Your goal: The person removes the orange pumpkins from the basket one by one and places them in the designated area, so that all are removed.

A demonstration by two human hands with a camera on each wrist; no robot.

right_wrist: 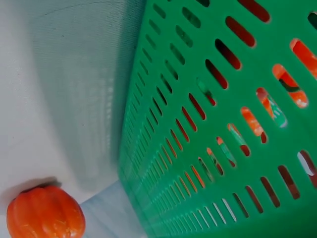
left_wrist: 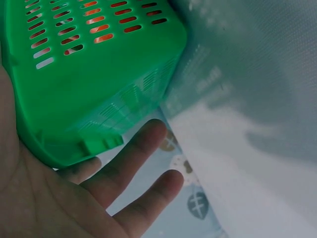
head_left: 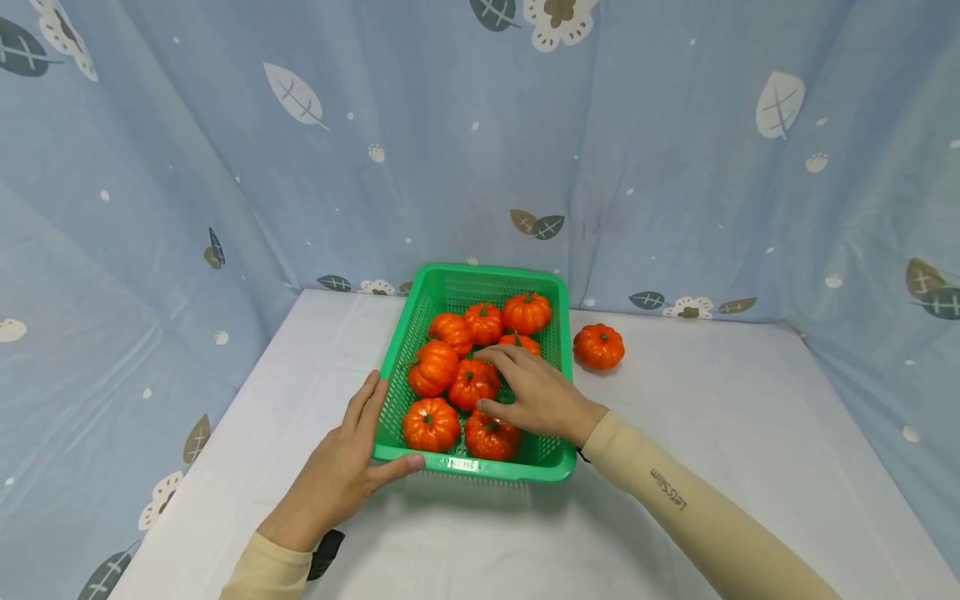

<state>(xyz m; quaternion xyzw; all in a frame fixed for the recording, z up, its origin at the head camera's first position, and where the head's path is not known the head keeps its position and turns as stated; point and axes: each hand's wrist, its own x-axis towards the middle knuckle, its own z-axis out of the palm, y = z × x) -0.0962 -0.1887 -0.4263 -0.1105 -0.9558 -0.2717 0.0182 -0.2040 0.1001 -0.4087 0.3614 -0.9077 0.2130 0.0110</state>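
A green plastic basket (head_left: 468, 475) with slotted walls holds several small orange pumpkins (head_left: 432, 368). My left hand (head_left: 337, 471) rests on its near left corner, thumb along the front rim and fingers stretched along the left side. In the left wrist view the straight fingers (left_wrist: 143, 141) extend past the basket corner (left_wrist: 74, 114). Inside the basket, my right hand (head_left: 536, 396) is over the right half, thumb and fingertips spread at the right side of a glossy pumpkin (head_left: 472, 385). The right wrist view has the basket's outer wall (right_wrist: 213, 124) in front of that hand.
One more pumpkin (head_left: 598, 347) lies on the white tabletop (head_left: 712, 400), just right of the basket. A blue curtain (head_left: 450, 167) with leaf and flower prints hangs along the back and sides of the table.
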